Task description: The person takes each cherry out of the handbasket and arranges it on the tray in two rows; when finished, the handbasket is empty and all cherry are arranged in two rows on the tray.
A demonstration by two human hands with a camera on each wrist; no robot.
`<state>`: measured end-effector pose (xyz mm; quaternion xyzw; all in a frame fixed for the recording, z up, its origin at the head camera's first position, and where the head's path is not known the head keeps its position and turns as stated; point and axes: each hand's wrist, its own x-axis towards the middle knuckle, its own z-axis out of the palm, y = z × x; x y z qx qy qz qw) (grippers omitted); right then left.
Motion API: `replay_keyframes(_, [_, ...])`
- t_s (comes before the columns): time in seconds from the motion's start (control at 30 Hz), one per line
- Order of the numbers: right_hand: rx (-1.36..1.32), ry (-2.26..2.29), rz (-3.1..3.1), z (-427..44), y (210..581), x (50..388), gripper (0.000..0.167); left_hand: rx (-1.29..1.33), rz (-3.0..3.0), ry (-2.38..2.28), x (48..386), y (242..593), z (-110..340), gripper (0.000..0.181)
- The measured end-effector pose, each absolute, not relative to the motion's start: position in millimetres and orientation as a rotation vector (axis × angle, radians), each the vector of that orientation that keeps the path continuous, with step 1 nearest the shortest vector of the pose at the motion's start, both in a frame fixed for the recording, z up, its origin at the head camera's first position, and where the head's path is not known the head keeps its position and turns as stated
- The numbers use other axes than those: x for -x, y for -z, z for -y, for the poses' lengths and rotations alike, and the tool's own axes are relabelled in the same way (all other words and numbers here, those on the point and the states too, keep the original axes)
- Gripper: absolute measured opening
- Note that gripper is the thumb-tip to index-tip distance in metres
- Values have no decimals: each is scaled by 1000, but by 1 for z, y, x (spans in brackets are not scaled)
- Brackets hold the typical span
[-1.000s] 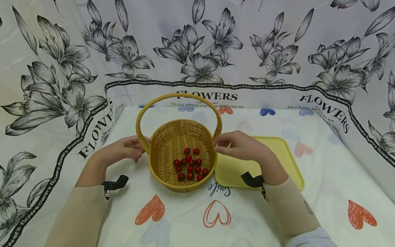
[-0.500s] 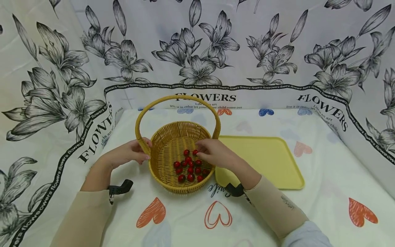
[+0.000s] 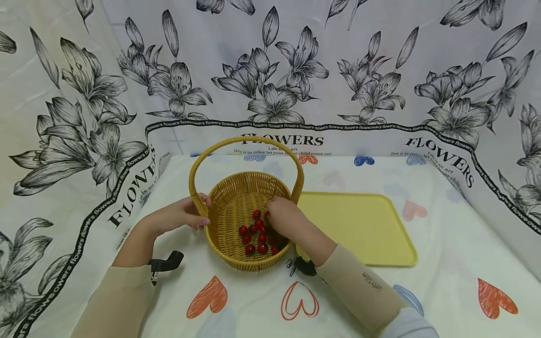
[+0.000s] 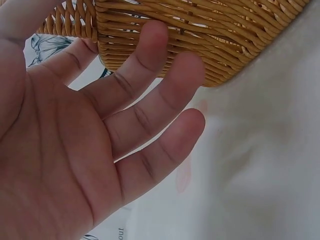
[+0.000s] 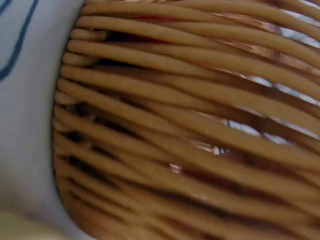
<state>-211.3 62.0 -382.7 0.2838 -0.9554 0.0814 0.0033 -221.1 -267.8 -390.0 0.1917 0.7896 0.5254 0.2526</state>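
A yellow wicker basket (image 3: 230, 206) with a tall hoop handle (image 3: 249, 139) stands on the cloth, holding several dark red cherries (image 3: 250, 249). At its left side, my left hand (image 3: 179, 217) grips the base of the handle, thumb in front and forefinger behind. The left wrist view has the other fingers of the left hand (image 4: 65, 135) bent loosely by the woven wall (image 4: 145, 52). My right hand (image 3: 289, 220) reaches over the right rim, down among the cherries. Its fingertips are hidden, so any hold is unclear. Only the woven side (image 5: 175, 100) fills the right wrist view, blurred.
Right of the basket lies a flat yellow tray (image 3: 355, 230), its left edge partly behind the basket and right arm. White cloth (image 3: 249, 300) printed with hearts covers the table. A flower-printed curtain (image 3: 372, 112) stands around the back and sides.
My right hand has left the basket's right rim and moved left and down into the basket over the cherries. The left hand has drawn in closer around the handle's base.
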Motion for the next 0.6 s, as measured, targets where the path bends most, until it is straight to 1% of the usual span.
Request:
replay_keyframes(0.13, [-887, -29, 3053, -54, 388, 215, 11, -539, -2145, -1421, 222, 391, 266, 43])
replay_keyframes(0.3, [-862, 52, 3062, -53, 390, 220, 10, -574, -2133, -1428, 224, 391, 262, 43])
replay_keyframes(0.4, [-885, -23, 3037, -57, 390, 222, 13, -582, -2135, -1430, 225, 392, 262, 45])
replay_keyframes(0.6, [-1012, -385, 2945, -70, 377, 216, 16, -566, -2160, -1428, 223, 394, 267, 42])
